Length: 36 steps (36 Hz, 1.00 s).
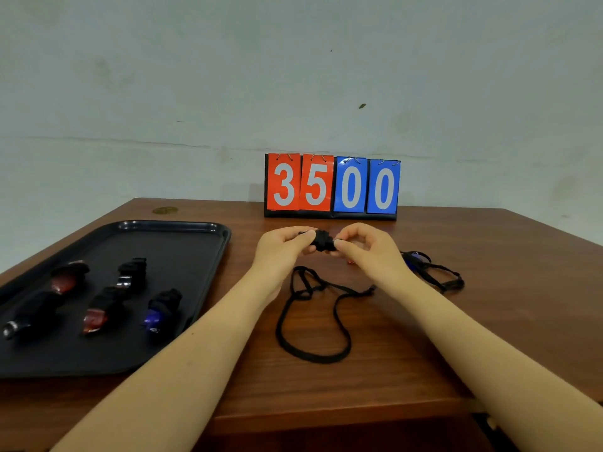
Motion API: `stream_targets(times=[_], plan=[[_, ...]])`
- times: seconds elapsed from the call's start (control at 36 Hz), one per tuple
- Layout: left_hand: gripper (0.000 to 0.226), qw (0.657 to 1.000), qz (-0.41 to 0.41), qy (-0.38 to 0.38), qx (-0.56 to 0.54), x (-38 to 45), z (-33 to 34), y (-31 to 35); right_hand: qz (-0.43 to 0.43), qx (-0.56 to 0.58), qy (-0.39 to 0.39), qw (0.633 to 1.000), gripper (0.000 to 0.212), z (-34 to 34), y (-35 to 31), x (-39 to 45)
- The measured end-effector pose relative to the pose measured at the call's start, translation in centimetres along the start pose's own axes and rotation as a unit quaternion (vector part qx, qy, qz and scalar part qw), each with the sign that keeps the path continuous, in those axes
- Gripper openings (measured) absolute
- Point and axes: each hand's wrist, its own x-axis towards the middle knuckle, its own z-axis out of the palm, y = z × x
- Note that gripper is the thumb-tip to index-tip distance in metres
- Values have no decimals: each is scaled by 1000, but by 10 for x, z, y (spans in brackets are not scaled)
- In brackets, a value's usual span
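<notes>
Between my 2 hands, just above the table [424, 337] and in front of the scoreboard [332, 187]: the cord bundle [322, 240], a tight black wad. It is off the wood.

Left hand [282, 247] pinches its left end, thumb and fingers curled round it. Right hand [368, 247] pinches the right end the same way, fingertips on the wad. Cannot tell what is inside; cord and fingers cover it.

Below the hands, loose cord [313, 321] lies on the table: 1 long loop toward me, plus a smaller tangle near my left wrist. Where it joins the bundle is hidden behind my hands.

Right of my right hand, near but apart: blue whistle [412, 261], with its black lanyard [447, 278] spread flat on the wood.

Left side: black tray [98, 353] with 5 wrapped pieces [130, 274] on it, each wound in black cord. 2 show red ends, 1 blue, 2 silver tips. All lie apart from each other.

Back edge: scoreboard stands against the wall and reads 35 on red cards, 00 on blue. Small brass-coloured disc [165, 210] sits on the far left corner of the table, beyond the tray.
</notes>
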Motion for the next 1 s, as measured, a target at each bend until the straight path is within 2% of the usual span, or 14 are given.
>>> stream_targets(times=[0.08,0.17,0.25,0.33,0.42,0.61,0.72,0.83,0.89,1.0], plan=[[13,999,-10,-13,-30,1,-1,-1,-7,-3,-17,1000,5,-3,-3,0],[21,996,-18,-33,-81,1,-2,-1,2,33,-27,999,5,-7,-2,0],[22,990,-25,-44,-128,1,-3,-1,30,140,-42,989,7,-8,0,0],[27,983,-28,-62,-168,2,-2,0,44,267,-51,961,15,-6,-1,-1],[28,981,-20,-86,-175,1,0,-1,45,317,-43,946,15,-5,-1,-1],[31,982,0,-131,-139,-4,8,-4,51,348,-45,935,17,-9,4,1],[32,989,7,-134,-68,-6,11,-5,50,297,-41,953,18,-8,5,1],[24,989,-35,-110,-96,-7,16,-2,46,208,-4,977,18,-5,6,1],[19,986,-59,-103,-116,-8,21,0,42,202,7,979,16,-3,6,1],[19,991,-84,-74,-77,-5,26,-4,49,206,10,977,16,-1,5,1]])
